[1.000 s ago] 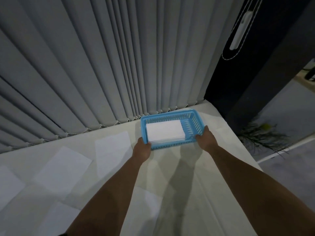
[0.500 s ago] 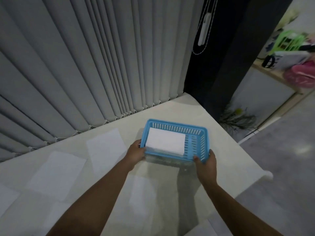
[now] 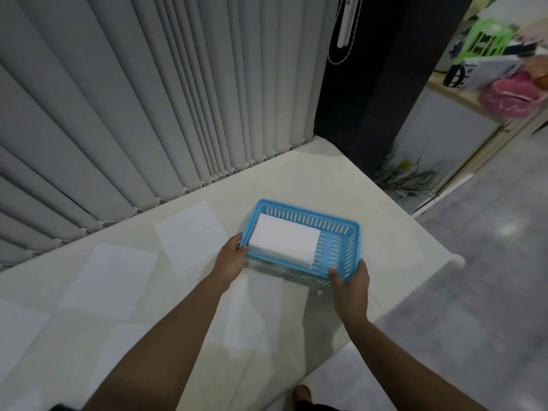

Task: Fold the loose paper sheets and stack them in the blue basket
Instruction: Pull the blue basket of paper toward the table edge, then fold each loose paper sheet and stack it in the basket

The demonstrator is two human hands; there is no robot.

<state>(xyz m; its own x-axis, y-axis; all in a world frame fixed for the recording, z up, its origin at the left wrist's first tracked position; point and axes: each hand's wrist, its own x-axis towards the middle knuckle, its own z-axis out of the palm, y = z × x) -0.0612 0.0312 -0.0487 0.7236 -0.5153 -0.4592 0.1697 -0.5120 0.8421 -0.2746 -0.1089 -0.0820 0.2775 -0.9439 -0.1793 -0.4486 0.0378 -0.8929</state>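
Observation:
The blue basket [image 3: 341, 229] is held a little above the white table [image 3: 326, 179], near its right end. A stack of folded white paper [image 3: 283, 243] fills the basket's left part. My left hand [image 3: 229, 261] grips the basket's near left corner. My right hand [image 3: 351, 281] grips the near right corner, thumb over the rim. Several loose flat sheets lie on the table to the left, among them one sheet [image 3: 189, 232] beside the basket and another sheet [image 3: 109, 274] further left.
Grey vertical blinds [image 3: 148, 99] hang along the table's far edge. A dark pillar [image 3: 361, 99] stands past the right corner. A wooden shelf [image 3: 480, 99] with coloured items is at far right. Grey floor [image 3: 474, 292] lies right of the table.
Both hands have drawn the basket from the far edge by the blinds towards me and turned it slightly clockwise. The view has swung right, showing the shelf and floor.

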